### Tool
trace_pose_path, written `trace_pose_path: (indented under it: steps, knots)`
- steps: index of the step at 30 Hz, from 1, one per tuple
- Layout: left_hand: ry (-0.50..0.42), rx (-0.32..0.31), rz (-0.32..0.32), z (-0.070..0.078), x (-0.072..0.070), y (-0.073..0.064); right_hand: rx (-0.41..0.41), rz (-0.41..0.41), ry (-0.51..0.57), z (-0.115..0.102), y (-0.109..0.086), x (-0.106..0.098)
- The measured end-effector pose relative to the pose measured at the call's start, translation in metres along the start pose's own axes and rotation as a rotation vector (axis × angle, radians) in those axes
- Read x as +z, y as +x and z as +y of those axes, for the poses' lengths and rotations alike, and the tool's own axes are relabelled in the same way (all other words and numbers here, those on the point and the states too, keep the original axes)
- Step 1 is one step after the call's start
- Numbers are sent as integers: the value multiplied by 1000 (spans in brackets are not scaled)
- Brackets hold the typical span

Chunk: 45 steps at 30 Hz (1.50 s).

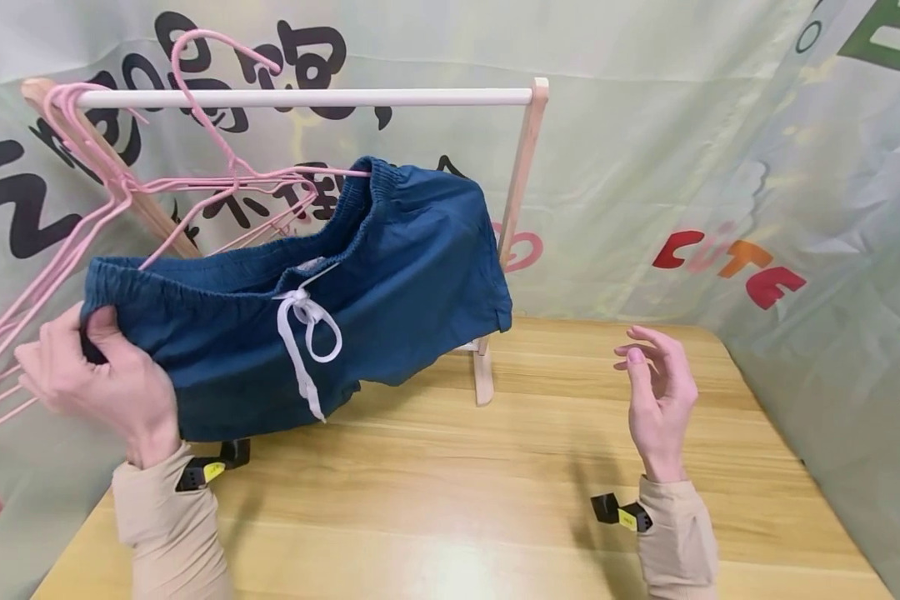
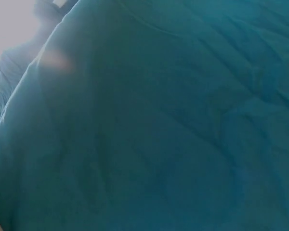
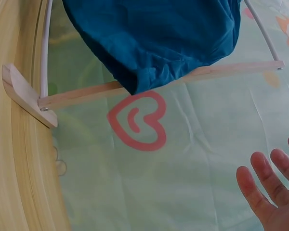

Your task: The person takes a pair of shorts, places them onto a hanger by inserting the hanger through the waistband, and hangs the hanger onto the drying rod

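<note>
Blue shorts (image 1: pixel 420 258) with an elastic waistband and a white drawstring (image 1: pixel 307 321) tied in a bow hang spread out at the left. A pink hanger (image 1: pixel 228 154) reaches into their waistband; its hook rises past the white bar, and whether it rests on the bar I cannot tell. My left hand (image 1: pixel 112 379) pinches the left end of the waistband between thumb and fingers. Blue fabric (image 2: pixel 159 125) fills most of the left wrist view. Off to the right, apart from the shorts, my right hand (image 1: pixel 662 400) is raised above the table, fingers loosely bent, holding nothing.
A rack with a white bar (image 1: pixel 435 97) and wooden legs (image 1: pixel 523 167) stands at the back of the wooden table (image 1: pixel 450 492). Several more pink hangers (image 1: pixel 67 242) hang bunched at its left end. A printed cloth (image 1: pixel 637 167) surrounds the table.
</note>
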<state>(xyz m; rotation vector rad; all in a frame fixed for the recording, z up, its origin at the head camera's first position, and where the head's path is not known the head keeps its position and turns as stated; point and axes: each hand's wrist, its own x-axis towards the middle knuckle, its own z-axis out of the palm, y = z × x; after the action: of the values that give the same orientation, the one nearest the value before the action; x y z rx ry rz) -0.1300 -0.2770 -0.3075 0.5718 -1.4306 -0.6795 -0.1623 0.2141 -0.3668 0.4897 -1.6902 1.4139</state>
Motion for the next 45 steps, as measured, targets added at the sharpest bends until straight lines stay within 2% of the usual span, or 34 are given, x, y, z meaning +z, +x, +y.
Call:
trace_pose_path:
  steps: [5,9,13,25,31,38,41,43,45]
  knots:
    - [65,18,-20,-1,13,7,4,-3,-14,1,0,0]
    - [64,38,-26,-1,22,8,9,-3,-13,1,-1,-1]
    - [39,43,-46,-2,29,5,11,3,-17,2,-1,-1]
    - [63,49,-75,-12,40,-9,22,2,-29,2,-1,-3]
    - [27,80,-100,-15,41,-15,24,1,-32,2,-2,-4]
    - [-19,109,-162,-13,32,-20,21,-11,-25,2,-1,-4]
    - [-10,108,-172,-4,25,-23,28,-31,-46,4,0,-6]
    - [-19,112,-147,6,21,-27,44,-55,-93,5,0,-7]
    - [-92,134,-100,18,19,-35,62,-88,-160,5,0,-9]
